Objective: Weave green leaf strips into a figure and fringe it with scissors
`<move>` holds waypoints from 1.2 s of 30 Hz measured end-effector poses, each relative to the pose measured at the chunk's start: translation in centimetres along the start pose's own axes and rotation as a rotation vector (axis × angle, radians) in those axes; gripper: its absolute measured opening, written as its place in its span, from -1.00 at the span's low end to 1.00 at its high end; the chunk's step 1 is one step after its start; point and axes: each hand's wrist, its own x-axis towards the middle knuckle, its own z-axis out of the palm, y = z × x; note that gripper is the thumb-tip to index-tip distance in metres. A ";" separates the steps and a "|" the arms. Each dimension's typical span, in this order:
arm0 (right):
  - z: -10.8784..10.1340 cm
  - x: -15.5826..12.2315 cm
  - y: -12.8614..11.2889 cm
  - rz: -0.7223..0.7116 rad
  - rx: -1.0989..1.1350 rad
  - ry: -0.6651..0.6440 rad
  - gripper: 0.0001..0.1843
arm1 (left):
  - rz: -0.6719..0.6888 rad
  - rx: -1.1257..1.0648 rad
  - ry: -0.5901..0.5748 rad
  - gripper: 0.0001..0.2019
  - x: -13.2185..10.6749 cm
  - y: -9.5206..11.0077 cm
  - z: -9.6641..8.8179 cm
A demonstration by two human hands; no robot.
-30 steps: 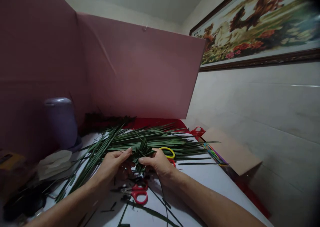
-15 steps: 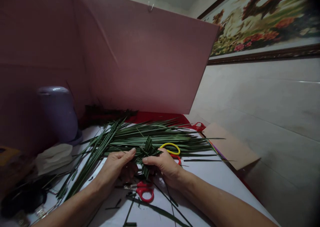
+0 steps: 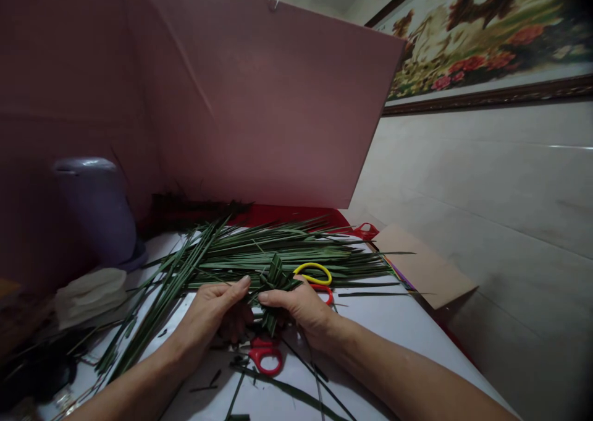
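Observation:
Between my hands is a woven figure of folded green leaf strips (image 3: 275,276), with points sticking out at top and bottom. My right hand (image 3: 301,306) pinches it from the right, thumb lying across its front. On its left side my left hand (image 3: 227,306) is closed, thumb and index finger pressed together at a thin strip; its lower fingers are in shadow. Red-handled scissors (image 3: 266,356) lie on the white tabletop (image 3: 370,328) just below the figure. Behind my right hand, a pair of scissors with yellow and red handles (image 3: 317,274) is partly hidden.
Long green leaves (image 3: 278,245) lie heaped across the table behind my hands. A purple container (image 3: 99,211) and white tissues (image 3: 90,297) stand at left. Leaf scraps (image 3: 291,390) lie in front. Brown cardboard (image 3: 424,266) sits at the right edge, near a red-handled item (image 3: 365,231).
The whole view has shifted slightly, so things sit a little further left and higher. My hands keep almost the same hold on the woven leaf figure.

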 end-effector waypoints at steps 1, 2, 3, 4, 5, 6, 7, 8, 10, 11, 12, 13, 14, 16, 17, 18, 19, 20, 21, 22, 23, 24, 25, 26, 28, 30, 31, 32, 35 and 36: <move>0.0 0.0 0.0 0.003 0.006 -0.005 -0.84 | 0.004 -0.004 0.002 -0.48 0.1 -0.1 0.0; 0.0 0.0 0.0 0.006 0.010 -0.008 -0.84 | 0.008 -0.011 0.000 -0.48 0.1 -0.1 -0.1; 0.0 0.0 0.0 0.010 0.012 -0.011 -0.84 | 0.010 -0.024 -0.007 -0.49 0.1 -0.1 -0.1; -0.1 0.1 0.1 0.014 0.015 -0.011 -0.84 | 0.008 -0.046 -0.019 -0.50 0.2 -0.2 -0.2; -0.1 0.1 0.2 0.018 0.021 -0.007 -0.83 | 0.011 -0.073 -0.031 -0.52 0.2 -0.2 -0.2; -0.1 0.2 0.4 0.019 0.029 0.004 -0.82 | 0.012 -0.099 -0.050 -0.54 0.2 -0.3 -0.2; -0.2 0.2 0.5 0.018 0.039 0.016 -0.81 | 0.014 -0.120 -0.069 -0.58 0.2 -0.3 -0.2; -0.3 0.3 0.7 0.017 0.047 0.024 -0.79 | 0.020 -0.133 -0.084 -0.62 0.1 -0.4 -0.2; -0.4 0.4 0.9 0.016 0.046 0.010 -0.75 | 0.045 -0.137 -0.104 -0.67 0.1 -0.5 -0.1; -0.5 0.4 1.0 0.014 0.029 -0.011 -0.73 | 0.060 -0.138 -0.102 -0.68 0.1 -0.6 -0.1; -0.6 0.4 1.0 0.010 0.004 -0.037 -0.71 | 0.073 -0.141 -0.090 -0.69 0.0 -0.6 -0.1; -0.6 0.4 1.0 0.001 -0.024 -0.066 -0.69 | 0.090 -0.150 -0.069 -0.69 0.0 -0.6 -0.1; -0.7 0.5 1.0 -0.012 -0.050 -0.086 -0.67 | 0.105 -0.165 -0.045 -0.69 0.0 -0.6 -0.1; -0.7 0.5 0.9 -0.042 -0.084 -0.099 -0.64 | 0.116 -0.217 0.000 -0.70 0.0 -0.3 -0.2; -0.7 0.6 0.8 -0.052 -0.088 -0.094 -0.64 | 0.111 -0.250 0.018 -0.70 0.0 -0.2 -0.3; -0.7 0.6 0.8 -0.061 -0.090 -0.084 -0.66 | 0.102 -0.285 0.033 -0.71 0.0 -0.1 -0.3; -0.7 0.7 0.8 -0.068 -0.092 -0.072 -0.68 | 0.089 -0.320 0.042 -0.72 0.0 0.0 -0.3; -0.7 0.7 0.8 -0.074 -0.095 -0.063 -0.71 | 0.078 -0.350 0.046 -0.73 0.0 0.1 -0.3; -0.7 0.7 0.9 -0.078 -0.098 -0.060 -0.73 | 0.073 -0.373 0.044 -0.75 -0.1 0.1 -0.3; -0.7 0.7 1.0 -0.079 -0.101 -0.062 -0.73 | 0.070 -0.385 0.028 -0.76 -0.1 0.1 -0.2; -0.7 0.6 1.0 -0.075 -0.106 -0.074 -0.73 | 0.064 -0.381 0.005 -0.76 -0.2 0.1 -0.1; -0.6 0.6 1.1 -0.068 -0.113 -0.088 -0.73 | 0.054 -0.365 -0.015 -0.76 -0.3 0.0 0.0; -0.6 0.5 1.1 -0.063 -0.119 -0.103 -0.72 | 0.042 -0.340 -0.024 -0.76 -0.3 -0.1 0.0; -0.5 0.5 1.2 -0.065 -0.124 -0.116 -0.70 | 0.030 -0.316 -0.020 -0.75 -0.4 -0.1 0.1; -0.4 0.4 1.2 -0.092 -0.122 -0.115 -0.65 | 0.008 -0.287 0.022 -0.75 -0.5 -0.2 0.1; -0.3 0.4 1.1 -0.136 -0.110 -0.056 -0.64 | -0.002 -0.288 0.074 -0.75 -0.5 -0.1 0.0; -0.3 0.5 1.0 -0.154 -0.109 -0.017 -0.66 | -0.004 -0.287 0.089 -0.75 -0.5 -0.1 -0.1; -0.3 0.5 0.9 -0.170 -0.110 0.022 -0.68 | -0.004 -0.283 0.101 -0.74 -0.4 -0.1 -0.1; -0.2 0.6 0.8 -0.188 -0.111 0.073 -0.76 | -0.009 -0.299 0.092 -0.74 -0.3 -0.1 0.0; -0.2 0.6 0.8 -0.187 -0.104 0.068 -0.78 | -0.009 -0.318 0.067 -0.74 -0.3 -0.1 0.0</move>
